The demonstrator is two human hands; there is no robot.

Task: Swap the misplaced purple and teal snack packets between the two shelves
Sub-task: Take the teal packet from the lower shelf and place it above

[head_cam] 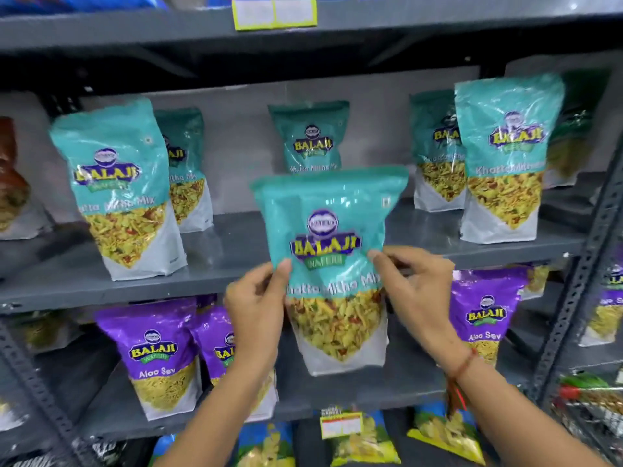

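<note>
I hold a teal Khatta Mitha Mix packet [332,251] upright in front of the shelves, its top level with the teal shelf [236,267] and its bottom in front of the purple shelf [354,396]. My left hand [259,301] pinches its left edge and my right hand [414,291] pinches its right edge. Other teal packets stand on the upper shelf: one at the left [121,187], one at the back middle [310,136], one at the right [505,156]. Purple Aloo Sev packets stand below, at the left [158,355] and right [485,311].
A brown packet [11,183] stands at the far left of the teal shelf. Green and yellow packets [364,439] fill the bottom shelf. A grey perforated upright [580,274] runs down the right side. A price label [274,11] hangs on the top shelf edge.
</note>
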